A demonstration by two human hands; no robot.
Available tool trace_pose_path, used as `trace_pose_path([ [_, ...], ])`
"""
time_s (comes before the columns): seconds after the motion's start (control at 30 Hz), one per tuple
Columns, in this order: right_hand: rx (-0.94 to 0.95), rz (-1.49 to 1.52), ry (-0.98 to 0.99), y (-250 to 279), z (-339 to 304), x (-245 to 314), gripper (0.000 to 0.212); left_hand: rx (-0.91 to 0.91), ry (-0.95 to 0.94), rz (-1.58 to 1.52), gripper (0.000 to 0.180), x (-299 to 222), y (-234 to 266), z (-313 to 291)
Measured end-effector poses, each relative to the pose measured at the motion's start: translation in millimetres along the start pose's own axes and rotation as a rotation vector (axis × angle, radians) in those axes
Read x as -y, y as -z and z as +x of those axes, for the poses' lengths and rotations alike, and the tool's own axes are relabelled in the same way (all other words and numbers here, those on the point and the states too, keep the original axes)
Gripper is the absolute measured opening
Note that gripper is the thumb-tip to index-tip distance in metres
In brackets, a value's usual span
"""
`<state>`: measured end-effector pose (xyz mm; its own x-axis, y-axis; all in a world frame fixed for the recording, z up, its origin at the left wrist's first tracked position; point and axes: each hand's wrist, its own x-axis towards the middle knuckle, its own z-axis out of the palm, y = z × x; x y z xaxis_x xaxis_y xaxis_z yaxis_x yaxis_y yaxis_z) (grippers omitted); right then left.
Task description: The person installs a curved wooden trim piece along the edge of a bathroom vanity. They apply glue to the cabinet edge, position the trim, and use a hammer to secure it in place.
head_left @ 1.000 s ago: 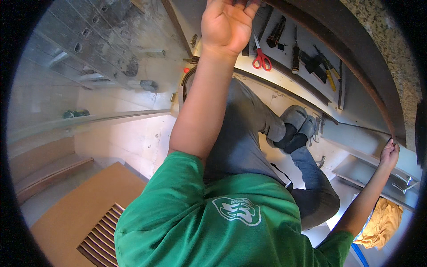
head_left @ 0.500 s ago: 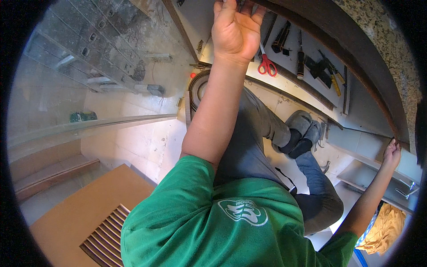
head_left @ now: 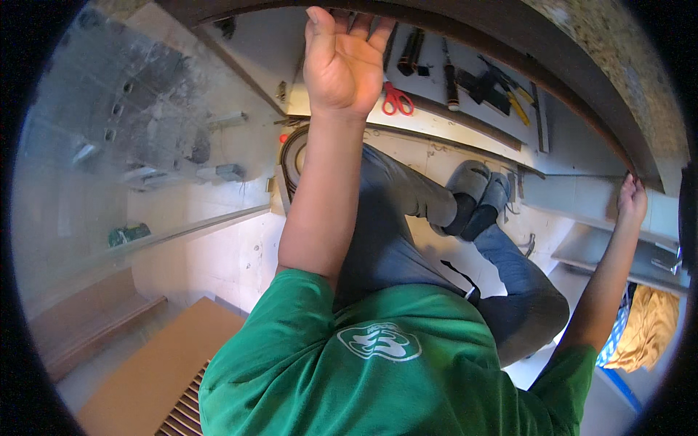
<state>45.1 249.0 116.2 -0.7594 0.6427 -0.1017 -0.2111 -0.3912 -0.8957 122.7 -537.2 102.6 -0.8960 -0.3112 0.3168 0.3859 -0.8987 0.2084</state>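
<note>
Compared with half a second ago, the whole view is shifted, and more of the brown strip (head_left: 571, 76) is shown toward the upper left. Contact with it is kept at both places, so the work seems to be carried on without any change of hold. The strip is seen curving across the top of the frame, below the speckled stone top (head_left: 625, 58); whether it is fixed there cannot be told.

At top centre, the left hand (head_left: 343, 67) is raised to the strip, palm wide and thumb spread; its fingertips are partly hidden, so how firmly they press cannot be told. At the right edge, the strip is pinched by the narrowed fingers of the right hand (head_left: 632, 199).

Red-handled scissors (head_left: 397, 100) and yellow-handled pliers (head_left: 519, 109) are laid out between the hands. A brown coil (head_left: 290, 156) is partly covered by the left forearm.
</note>
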Motion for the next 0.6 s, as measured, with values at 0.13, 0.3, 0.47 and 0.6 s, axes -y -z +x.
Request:
trace_pose_path([
  [0.13, -0.011, -0.041, 0.023, -30.7, -45.5, -18.6, 0.024, 0.058, 0.013, 0.087, 0.029, 15.4, 7.9, -4.5],
  [0.3, -0.128, -0.086, 0.008, -66.7, -73.7, -36.2, 0.023, 0.022, -0.064, 0.192, 0.034, 17.0, 15.3, 4.0],
  [0.47, -0.087, -0.052, 0.0, -79.5, -77.5, -46.4, 0.022, -0.01, -0.134, 0.224, 0.034, 23.7, 11.8, 3.8],
  [0.6, -0.063, -0.047, -0.008, -85.5, -71.6, -53.7, 0.021, 0.038, -0.151, 0.24, 0.034, 25.1, 9.4, 5.7],
])
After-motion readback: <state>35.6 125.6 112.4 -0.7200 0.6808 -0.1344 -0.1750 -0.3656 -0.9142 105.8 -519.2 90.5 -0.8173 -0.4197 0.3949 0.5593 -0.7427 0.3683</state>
